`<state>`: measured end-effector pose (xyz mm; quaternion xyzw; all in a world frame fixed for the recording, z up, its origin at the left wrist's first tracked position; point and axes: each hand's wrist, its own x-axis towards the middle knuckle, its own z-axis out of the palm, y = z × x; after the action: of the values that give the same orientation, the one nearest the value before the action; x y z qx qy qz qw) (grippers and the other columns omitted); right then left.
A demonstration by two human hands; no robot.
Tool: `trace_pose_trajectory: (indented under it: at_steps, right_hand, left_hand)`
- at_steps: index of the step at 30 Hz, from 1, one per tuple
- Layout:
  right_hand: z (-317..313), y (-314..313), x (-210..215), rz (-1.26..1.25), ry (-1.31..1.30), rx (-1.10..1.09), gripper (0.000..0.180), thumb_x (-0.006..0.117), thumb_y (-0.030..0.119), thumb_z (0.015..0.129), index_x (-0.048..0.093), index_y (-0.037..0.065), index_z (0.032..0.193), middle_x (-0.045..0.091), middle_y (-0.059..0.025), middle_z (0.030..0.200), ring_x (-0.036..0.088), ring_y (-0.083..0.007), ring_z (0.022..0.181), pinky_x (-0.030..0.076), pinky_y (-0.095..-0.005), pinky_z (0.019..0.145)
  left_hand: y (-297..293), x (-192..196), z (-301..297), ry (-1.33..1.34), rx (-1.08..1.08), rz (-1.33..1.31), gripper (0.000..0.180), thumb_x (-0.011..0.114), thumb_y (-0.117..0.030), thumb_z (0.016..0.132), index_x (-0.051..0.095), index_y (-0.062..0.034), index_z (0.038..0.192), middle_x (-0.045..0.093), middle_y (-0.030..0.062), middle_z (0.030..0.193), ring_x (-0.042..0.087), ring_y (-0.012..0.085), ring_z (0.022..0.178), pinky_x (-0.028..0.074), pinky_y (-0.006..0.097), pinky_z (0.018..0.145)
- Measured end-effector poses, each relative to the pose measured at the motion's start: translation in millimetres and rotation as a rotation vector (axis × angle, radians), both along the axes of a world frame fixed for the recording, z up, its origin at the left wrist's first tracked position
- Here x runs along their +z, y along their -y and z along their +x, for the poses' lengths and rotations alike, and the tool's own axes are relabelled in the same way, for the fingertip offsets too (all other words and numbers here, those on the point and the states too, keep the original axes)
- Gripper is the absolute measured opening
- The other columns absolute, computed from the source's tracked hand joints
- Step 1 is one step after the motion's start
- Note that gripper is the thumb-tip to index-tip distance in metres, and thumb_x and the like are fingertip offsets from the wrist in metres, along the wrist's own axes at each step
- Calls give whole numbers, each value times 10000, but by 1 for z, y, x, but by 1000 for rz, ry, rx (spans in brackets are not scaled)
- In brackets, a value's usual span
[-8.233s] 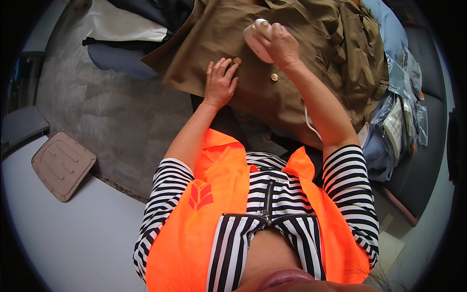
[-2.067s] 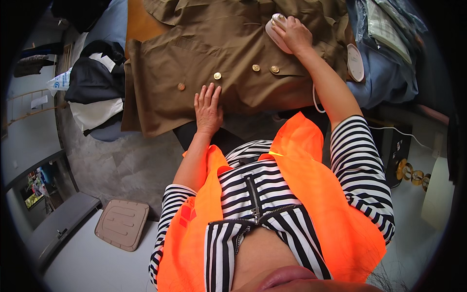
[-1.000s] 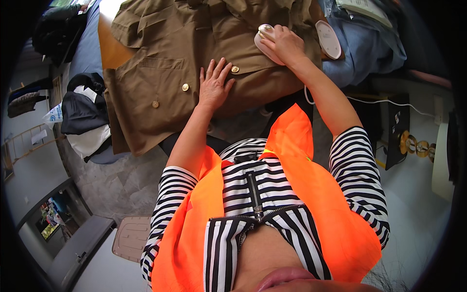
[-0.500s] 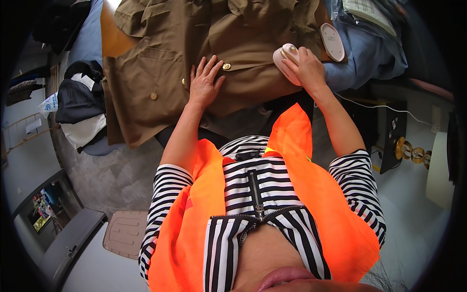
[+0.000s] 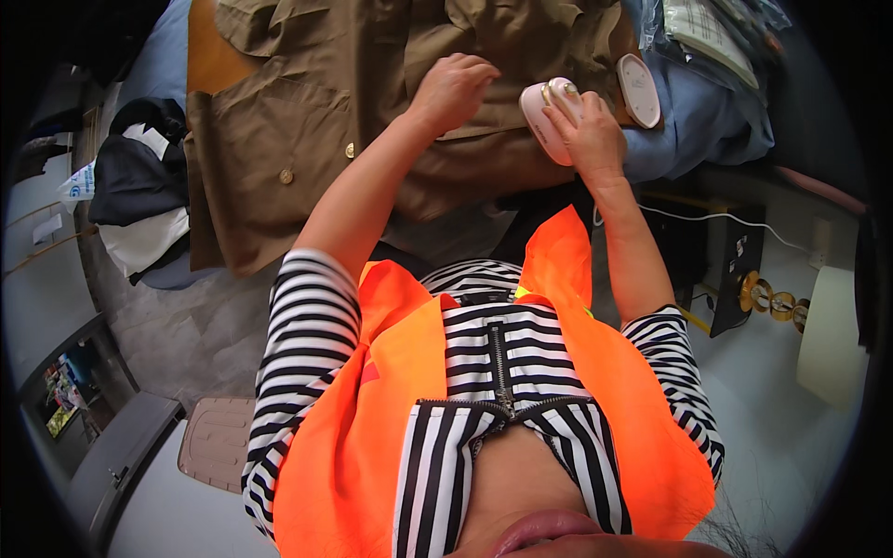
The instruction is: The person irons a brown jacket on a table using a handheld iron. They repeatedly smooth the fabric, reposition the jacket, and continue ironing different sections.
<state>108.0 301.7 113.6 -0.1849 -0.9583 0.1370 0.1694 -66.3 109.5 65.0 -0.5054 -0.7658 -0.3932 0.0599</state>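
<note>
A brown coat (image 5: 270, 139) with gold buttons and a pocket flap lies spread in front of me. My right hand (image 5: 595, 139) grips a small pink hand-held iron (image 5: 546, 116) by its top, at the right part of the coat. Whether its soleplate touches the cloth is hard to see. My left hand (image 5: 456, 91) is over the middle of the coat, fingers bent and pressed together; what is between them, if anything, is hidden. Beside the iron, at the coat's right edge, sits a pale oval stand (image 5: 639, 90).
Blue cloth (image 5: 693, 130) lies under the coat, with plastic-wrapped packages (image 5: 712, 37) at the far right. A white cord (image 5: 716, 215) runs to the right wall. Dark and white garments (image 5: 144, 181) are heaped at the left. An orange-brown board (image 5: 221, 60) shows beneath the coat.
My left hand has lifted from lying flat on the coat and moved right and farther away, its fingers now drawn together. The iron in my right hand has hardly moved.
</note>
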Motion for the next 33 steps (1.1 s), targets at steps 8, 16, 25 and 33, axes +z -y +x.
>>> trace_pose_trajectory:
  at_steps: [8,16,25,33]
  right_hand:
    - [-1,6,-20,153,101,-60,534,743,533,842,526,60,966,633,-155,951,659,-349,900,552,-440,743]
    - [16,10,-2,89,220,-199,538,750,521,840,544,46,985,657,-167,992,666,-382,924,549,-468,757]
    - [-17,30,4,191,153,-36,540,731,539,842,562,48,991,667,-162,981,676,-365,920,549,-462,762]
    - [-52,13,-9,215,345,-180,626,679,610,857,586,34,1084,685,-215,1087,690,-381,994,554,-482,833]
  left_hand:
    - [-36,-49,-20,-166,254,-339,390,618,-375,947,630,-243,1314,568,-18,1411,489,212,1282,396,435,989]
    - [-25,-62,-12,-185,352,-350,457,577,-425,965,582,-224,1375,525,25,1474,451,232,1339,333,443,1079]
    - [1,-65,2,-111,373,-294,517,593,-385,958,542,-142,1412,471,106,1529,416,289,1404,296,481,1152]
    - [23,-68,13,-99,404,-362,556,528,-418,1000,489,-122,1470,402,142,1583,338,304,1476,225,488,1211]
